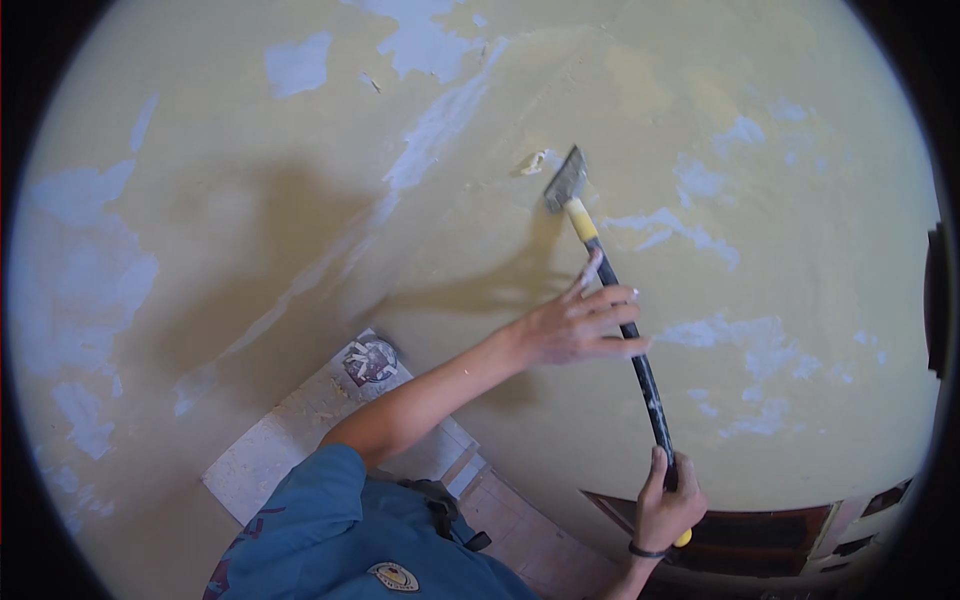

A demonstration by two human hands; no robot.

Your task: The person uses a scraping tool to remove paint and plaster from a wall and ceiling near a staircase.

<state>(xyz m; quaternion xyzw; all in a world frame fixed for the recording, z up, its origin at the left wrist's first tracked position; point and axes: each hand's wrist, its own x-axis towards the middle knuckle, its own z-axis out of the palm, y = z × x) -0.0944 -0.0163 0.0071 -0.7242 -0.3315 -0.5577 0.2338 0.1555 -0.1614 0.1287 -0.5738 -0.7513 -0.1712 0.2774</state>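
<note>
A long-handled scraper (649,386) with a black shaft, a yellow collar and a wide grey blade (566,180) slants up across the painted wall (465,247). My right hand (671,499) is wrapped around the lower end of its shaft, just above the yellow end cap. Higher up, my left hand (581,326) lies on the shaft with its fingers across it; white dust marks the fingertips. The blade is at the wall, though firm contact cannot be told. Beside it a curled paint flake (535,163) hangs from the surface, next to a small pale bare spot.
Pale bare patches (82,270) spread across the yellowish wall. Below my left arm, a dusty white surface (259,465) carries a round container (371,360) of paint chips. Tiled floor (510,517) shows lower down. A dark-framed opening (750,532) lies at lower right, and a dark fixture (934,300) at the right edge.
</note>
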